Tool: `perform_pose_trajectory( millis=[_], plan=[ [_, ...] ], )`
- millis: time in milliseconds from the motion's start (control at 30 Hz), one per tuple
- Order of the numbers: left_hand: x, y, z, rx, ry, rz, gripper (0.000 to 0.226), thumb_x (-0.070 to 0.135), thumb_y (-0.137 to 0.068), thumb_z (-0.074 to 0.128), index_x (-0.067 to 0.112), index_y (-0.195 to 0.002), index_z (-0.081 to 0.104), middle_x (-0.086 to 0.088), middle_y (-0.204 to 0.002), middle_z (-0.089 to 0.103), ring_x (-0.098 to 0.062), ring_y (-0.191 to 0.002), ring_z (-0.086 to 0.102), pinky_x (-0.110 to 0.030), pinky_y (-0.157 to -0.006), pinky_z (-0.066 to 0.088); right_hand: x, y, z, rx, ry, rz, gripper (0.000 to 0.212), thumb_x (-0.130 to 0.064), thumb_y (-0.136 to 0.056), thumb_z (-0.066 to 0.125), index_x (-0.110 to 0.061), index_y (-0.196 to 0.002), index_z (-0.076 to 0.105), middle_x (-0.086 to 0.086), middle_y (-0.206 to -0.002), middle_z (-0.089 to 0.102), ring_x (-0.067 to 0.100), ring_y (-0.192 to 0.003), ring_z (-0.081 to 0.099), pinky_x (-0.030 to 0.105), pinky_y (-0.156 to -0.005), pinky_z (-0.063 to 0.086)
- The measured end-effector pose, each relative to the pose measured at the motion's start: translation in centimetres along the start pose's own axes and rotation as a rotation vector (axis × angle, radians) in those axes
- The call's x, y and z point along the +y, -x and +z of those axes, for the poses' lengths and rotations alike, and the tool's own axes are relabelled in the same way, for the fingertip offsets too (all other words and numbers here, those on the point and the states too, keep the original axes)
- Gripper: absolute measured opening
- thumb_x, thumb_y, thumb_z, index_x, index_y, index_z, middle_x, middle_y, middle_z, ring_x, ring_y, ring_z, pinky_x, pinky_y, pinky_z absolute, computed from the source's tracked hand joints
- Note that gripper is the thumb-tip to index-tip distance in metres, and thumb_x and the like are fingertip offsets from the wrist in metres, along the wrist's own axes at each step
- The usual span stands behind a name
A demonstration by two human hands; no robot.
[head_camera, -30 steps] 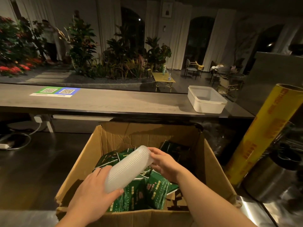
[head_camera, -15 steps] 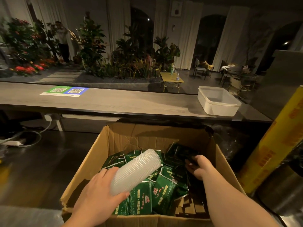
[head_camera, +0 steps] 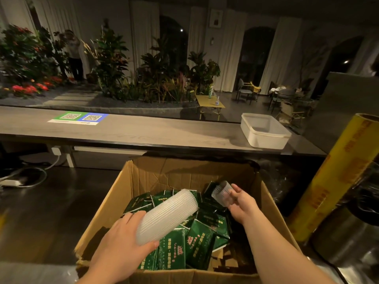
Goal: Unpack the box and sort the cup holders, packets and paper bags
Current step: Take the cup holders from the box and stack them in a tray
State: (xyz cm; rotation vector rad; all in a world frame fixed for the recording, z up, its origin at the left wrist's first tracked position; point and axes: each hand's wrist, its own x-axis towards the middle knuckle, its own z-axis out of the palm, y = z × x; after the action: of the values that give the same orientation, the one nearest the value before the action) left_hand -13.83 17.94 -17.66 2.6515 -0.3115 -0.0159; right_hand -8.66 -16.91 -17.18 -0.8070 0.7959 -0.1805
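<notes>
An open cardboard box (head_camera: pixel 143 181) stands in front of me, filled with several dark green packets (head_camera: pixel 196 238). My left hand (head_camera: pixel 121 249) grips the lower end of a long stack of ribbed translucent cup holders (head_camera: pixel 168 214), tilted above the packets. My right hand (head_camera: pixel 244 203) holds a short clear ribbed cup holder (head_camera: pixel 222 193) over the right side of the box. Brown paper pieces (head_camera: pixel 227 261) lie at the box bottom on the right.
A long grey counter (head_camera: pixel 143 134) runs behind the box, with a white plastic tub (head_camera: pixel 264 131) on its right and QR code stickers (head_camera: pixel 79 117) on the left. A yellow cling-film roll (head_camera: pixel 338 177) leans at the right beside a steel pot (head_camera: pixel 348 238). Cables (head_camera: pixel 24 177) lie at left.
My right hand let go of the long stack, reached into the right side of the box, and came up holding a short clear cup holder. The left hand kept the stack.
</notes>
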Motion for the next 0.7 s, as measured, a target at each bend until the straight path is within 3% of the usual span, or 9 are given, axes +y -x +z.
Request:
perform_pose_trajectory(
  millis=[100, 133, 200, 233, 267, 367, 467, 567, 700],
  plan=[
    [0.1, -0.1, -0.1, 0.013, 0.011, 0.014, 0.083, 0.077, -0.079, 0.065, 0.045, -0.146, 0.026, 0.028, -0.124, 0.035, -0.001, -0.113, 0.044, -0.030, -0.106, 0.046, 0.2, 2.2, 1.4, -0.133, -0.026, 0.019, 0.037, -0.005, -0.109, 0.038, -0.006, -0.144, 0.050, 0.021, -0.129, 0.057, 0.032, -0.106, 0.063, 0.037, -0.072, 0.058],
    [0.0, -0.1, -0.1, 0.017, 0.017, 0.025, 0.083, 0.076, -0.080, 0.065, 0.045, -0.146, 0.026, 0.028, -0.124, 0.036, -0.001, -0.113, 0.044, -0.031, -0.106, 0.046, 0.3, 2.7, 1.7, -0.153, -0.011, 0.030, 0.039, -0.013, -0.109, 0.042, -0.006, -0.147, 0.048, 0.019, -0.133, 0.055, 0.028, -0.103, 0.063, 0.033, -0.074, 0.059],
    [-0.1, -0.1, -0.3, 0.025, 0.032, 0.051, 0.083, 0.075, -0.080, 0.065, 0.044, -0.147, 0.027, 0.028, -0.125, 0.037, -0.001, -0.113, 0.044, -0.030, -0.105, 0.046, 0.4, 3.9, 2.1, -0.215, 0.066, 0.044, 0.058, -0.036, -0.104, 0.056, -0.011, -0.154, 0.040, 0.015, -0.148, 0.043, 0.029, -0.131, 0.053, 0.038, -0.107, 0.049],
    [-0.1, -0.1, -0.3, 0.028, 0.038, 0.064, 0.083, 0.075, -0.081, 0.065, 0.044, -0.148, 0.027, 0.029, -0.126, 0.037, -0.001, -0.113, 0.044, -0.029, -0.104, 0.046, 0.4, 4.3, 2.3, -0.226, 0.124, 0.044, 0.066, -0.038, -0.100, 0.063, -0.013, -0.156, 0.039, 0.015, -0.155, 0.036, 0.033, -0.139, 0.045, 0.042, -0.116, 0.041],
    [-0.1, -0.1, -0.3, 0.030, 0.041, 0.079, 0.083, 0.074, -0.081, 0.065, 0.044, -0.148, 0.027, 0.029, -0.126, 0.036, 0.000, -0.113, 0.044, -0.028, -0.103, 0.046, 0.4, 4.6, 2.4, -0.224, 0.168, 0.029, 0.062, -0.034, -0.098, 0.067, -0.013, -0.152, 0.044, 0.016, -0.153, 0.036, 0.032, -0.132, 0.049, 0.042, -0.113, 0.044],
    [-0.2, -0.2, -0.2, 0.037, 0.061, 0.126, 0.082, 0.071, -0.083, 0.067, 0.043, -0.149, 0.027, 0.031, -0.125, 0.034, 0.001, -0.113, 0.044, -0.025, -0.100, 0.044, -0.1, 5.5, 2.5, -0.255, 0.208, 0.031, 0.019, -0.019, -0.103, 0.057, -0.009, -0.118, 0.063, 0.019, -0.121, 0.058, 0.028, -0.098, 0.058, 0.042, -0.083, 0.054],
    [-0.2, 0.0, -0.2, 0.038, 0.083, 0.175, 0.084, 0.069, -0.081, 0.070, 0.047, -0.148, 0.025, 0.035, -0.129, 0.031, 0.001, -0.115, 0.045, -0.025, -0.103, 0.044, -0.6, 7.1, 2.3, -0.344, 0.324, 0.041, 0.014, -0.011, -0.101, 0.056, -0.006, -0.098, 0.069, 0.015, -0.091, 0.070, 0.029, -0.089, 0.062, 0.041, -0.081, 0.051],
    [-0.7, 0.0, 0.0, 0.045, 0.124, 0.215, 0.087, 0.067, -0.078, 0.075, 0.051, -0.148, 0.024, 0.037, -0.133, 0.031, 0.001, -0.118, 0.045, -0.029, -0.107, 0.045, -0.7, 7.8, 1.9, -0.371, 0.542, 0.005, 0.012, -0.005, -0.093, 0.069, -0.002, -0.102, 0.076, 0.015, -0.104, 0.072, 0.029, -0.098, 0.065, 0.037, -0.083, 0.051],
    [-1.0, -0.1, 0.1, 0.040, 0.166, 0.271, 0.086, 0.066, -0.077, 0.076, 0.056, -0.143, 0.022, 0.040, -0.130, 0.031, 0.012, -0.117, 0.038, -0.032, -0.109, 0.045, -0.8, 8.4, 2.1, -0.491, 0.802, -0.036, 0.024, -0.006, -0.097, 0.064, 0.004, -0.118, 0.071, 0.014, -0.113, 0.074, 0.026, -0.097, 0.070, 0.037, -0.080, 0.057]
  ],
)
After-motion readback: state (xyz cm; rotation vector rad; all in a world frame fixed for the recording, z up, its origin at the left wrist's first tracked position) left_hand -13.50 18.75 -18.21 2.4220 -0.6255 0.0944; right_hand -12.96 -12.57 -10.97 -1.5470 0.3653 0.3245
